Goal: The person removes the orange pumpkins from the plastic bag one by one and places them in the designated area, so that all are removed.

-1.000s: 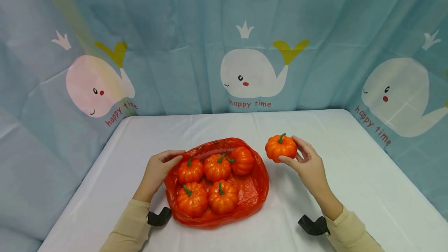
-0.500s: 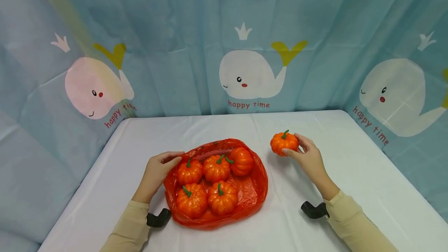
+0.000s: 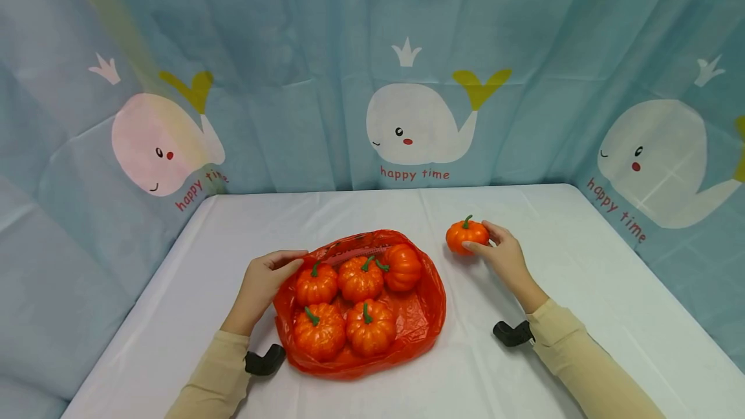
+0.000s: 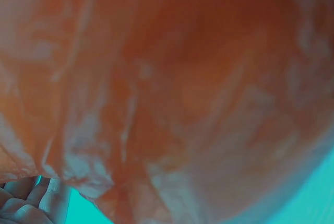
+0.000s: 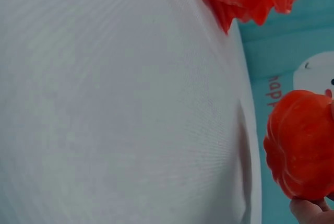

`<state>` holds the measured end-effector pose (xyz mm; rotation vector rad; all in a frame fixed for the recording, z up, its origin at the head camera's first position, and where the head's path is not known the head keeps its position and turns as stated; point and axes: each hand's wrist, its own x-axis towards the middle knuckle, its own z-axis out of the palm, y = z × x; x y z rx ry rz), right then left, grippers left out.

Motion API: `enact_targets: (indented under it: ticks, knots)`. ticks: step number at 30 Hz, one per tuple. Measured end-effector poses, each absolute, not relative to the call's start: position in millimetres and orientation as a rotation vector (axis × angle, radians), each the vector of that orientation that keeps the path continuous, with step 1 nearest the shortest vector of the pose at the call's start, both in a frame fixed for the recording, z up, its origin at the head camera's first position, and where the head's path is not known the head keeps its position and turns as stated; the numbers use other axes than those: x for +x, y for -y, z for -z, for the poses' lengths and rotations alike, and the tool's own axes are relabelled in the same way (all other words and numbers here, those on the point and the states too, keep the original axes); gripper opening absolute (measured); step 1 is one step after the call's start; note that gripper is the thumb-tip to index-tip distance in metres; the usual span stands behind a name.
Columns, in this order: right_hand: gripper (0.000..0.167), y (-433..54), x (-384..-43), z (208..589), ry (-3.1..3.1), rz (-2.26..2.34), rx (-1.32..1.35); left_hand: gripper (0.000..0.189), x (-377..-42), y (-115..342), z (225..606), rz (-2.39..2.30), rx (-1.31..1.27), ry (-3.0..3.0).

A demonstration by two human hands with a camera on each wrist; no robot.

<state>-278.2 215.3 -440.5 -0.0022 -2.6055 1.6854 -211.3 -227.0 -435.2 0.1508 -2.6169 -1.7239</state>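
Note:
My right hand [image 3: 505, 259] holds an orange toy pumpkin [image 3: 467, 236] with a green stem between thumb and fingers, to the right of a red plastic bag [image 3: 427, 315]. In the right wrist view this pumpkin [image 5: 300, 143] appears slightly above the white cloth. The bag lies wide open with several similar pumpkins inside, one of them a front pumpkin [image 3: 370, 328]. At its upper left rim my left hand [image 3: 262, 286] pinches the plastic. Crumpled bag plastic [image 4: 156, 93] fills most of the left wrist view, with some fingers [image 4: 31, 203] showing at the lower left corner.
A white cloth [image 3: 378, 399] covers the table. Behind and beside it hangs a blue curtain [image 3: 291, 128] printed with whales. Black wrist mounts, one by the left sleeve [image 3: 264, 361] and one by the right sleeve [image 3: 512, 333], stick out over the table.
My right hand has carried its pumpkin slightly farther from me, first a bit right, then back left. The left hand and the bag have stayed in place.

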Motion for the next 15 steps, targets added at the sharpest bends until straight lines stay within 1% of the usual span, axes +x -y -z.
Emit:
enact_targets:
  ticks: [15]
  knots:
    - [0.08, -216.1, -283.4, 444.9, 2.662, -1.66, -0.054, 0.041, -209.8, 225.1, 430.0, 1.743, 0.165, 2.602]
